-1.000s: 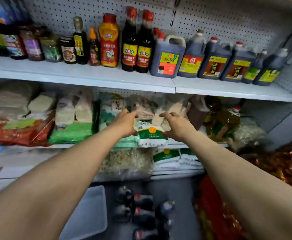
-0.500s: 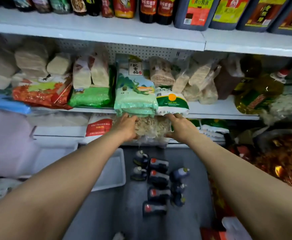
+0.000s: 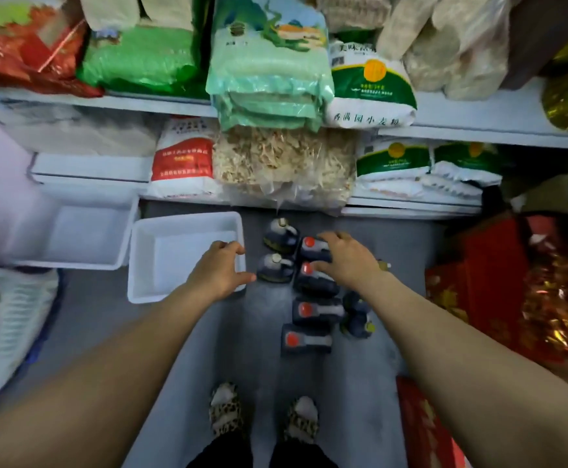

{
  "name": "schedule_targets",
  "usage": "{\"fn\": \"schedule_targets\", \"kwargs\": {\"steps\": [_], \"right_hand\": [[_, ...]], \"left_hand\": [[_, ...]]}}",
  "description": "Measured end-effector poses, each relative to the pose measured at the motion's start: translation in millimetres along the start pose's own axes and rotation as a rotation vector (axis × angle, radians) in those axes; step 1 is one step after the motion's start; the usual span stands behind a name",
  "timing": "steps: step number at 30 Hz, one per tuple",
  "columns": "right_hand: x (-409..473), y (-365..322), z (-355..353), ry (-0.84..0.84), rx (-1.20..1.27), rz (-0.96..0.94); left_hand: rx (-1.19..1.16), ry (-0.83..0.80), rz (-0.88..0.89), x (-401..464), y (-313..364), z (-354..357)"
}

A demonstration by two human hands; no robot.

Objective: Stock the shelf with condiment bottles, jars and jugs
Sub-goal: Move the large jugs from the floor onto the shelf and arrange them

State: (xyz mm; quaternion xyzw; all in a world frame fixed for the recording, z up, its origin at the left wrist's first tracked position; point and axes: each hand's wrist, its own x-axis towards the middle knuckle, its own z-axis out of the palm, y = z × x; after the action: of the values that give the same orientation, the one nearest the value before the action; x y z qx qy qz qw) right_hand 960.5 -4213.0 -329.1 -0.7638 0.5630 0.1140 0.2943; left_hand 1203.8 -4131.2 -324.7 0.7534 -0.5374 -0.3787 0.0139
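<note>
reaching down over the jugs on the floor

standing on the grey floor (image 3: 228,336) below the white bottom shelf (image 3: 410,206) is a cluster of dark plastic jugs with red and pale caps (image 3: 313,312). the right hand (image 3: 346,258) hovers over the two red-capped jugs at the far end of the middle row, fingers spread and curved, holding nothing that can be made out. the left hand (image 3: 220,270) sits loose and empty just left of a dark jug with a pale cap (image 3: 275,268), thumb pointing towards it, above the corner of an empty white rectangular plastic tray (image 3: 147,251). leopard-print slippers (image 3: 226,412) show near the bottom edge.
</note>
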Motion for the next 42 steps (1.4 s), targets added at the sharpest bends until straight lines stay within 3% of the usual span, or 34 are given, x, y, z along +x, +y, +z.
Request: {"fn": "schedule_targets", "kwargs": {"steps": [7, 14, 17, 27, 35, 42], "right_hand": [[90.0, 37.0, 148.9, 0.079, 0.228, 0.117], [205.4, 77.3, 273.2, 0.167, 0.324, 0.116], [243.5, 84.2, 306.4, 0.227, 0.379, 0.074], [262.6, 92.4, 341.8, 0.299, 0.527, 0.051], [281.6, 90.7, 353.5, 0.373, 0.741, 0.053], [292.5, 83.0, 361.1, 0.438, 0.739, 0.137]], "left_hand": [[-0.148, 0.042, 0.013, 108.6, -69.5, 117.0], [-0.254, 0.055, 0.056, 244.2, -128.6, 234.5], [-0.409, 0.045, 0.057, 290.6, -145.3, 270.7], [-0.646, 0.044, 0.212, 335.4, -163.7, 314.4], [-0.766, 0.04, 0.211, 356.7, -163.5, 319.5], [-0.829, 0.046, 0.211, 358.0, -159.8, 319.6]]}}
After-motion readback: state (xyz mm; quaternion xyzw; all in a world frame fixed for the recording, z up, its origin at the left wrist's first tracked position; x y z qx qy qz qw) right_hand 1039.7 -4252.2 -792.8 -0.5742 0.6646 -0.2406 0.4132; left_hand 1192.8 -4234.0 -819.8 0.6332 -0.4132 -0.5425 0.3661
